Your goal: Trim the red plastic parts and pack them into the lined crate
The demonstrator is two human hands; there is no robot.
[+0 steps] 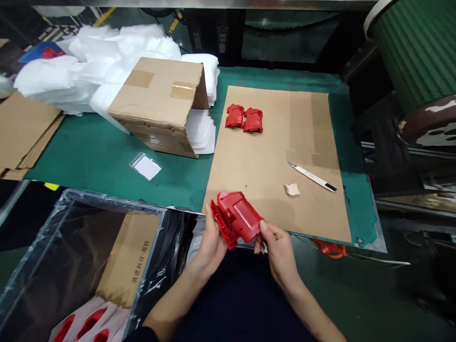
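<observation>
Two red plastic parts are held close together over the near edge of the cardboard sheet (278,161). My left hand (213,240) is closed on the darker, ribbed red part (223,225) at the left. The smoother red housing (244,216) lies against it, and my right hand (276,247) pinches its right end between thumb and fingers. Farther back on the sheet, two more red parts (234,116) (253,120) sit side by side. A white-handled knife (312,176) and a small beige scrap (292,189) rest on the sheet's right half.
An open cardboard box (160,90) holds white foam sheets (200,130), with white wrapping (103,61) behind. A clear card sleeve (146,166) lies on the green mat (96,156). Lower left stands a plastic-lined bin (67,228) with wrapped red parts. Flat cardboard (24,128) is stacked left.
</observation>
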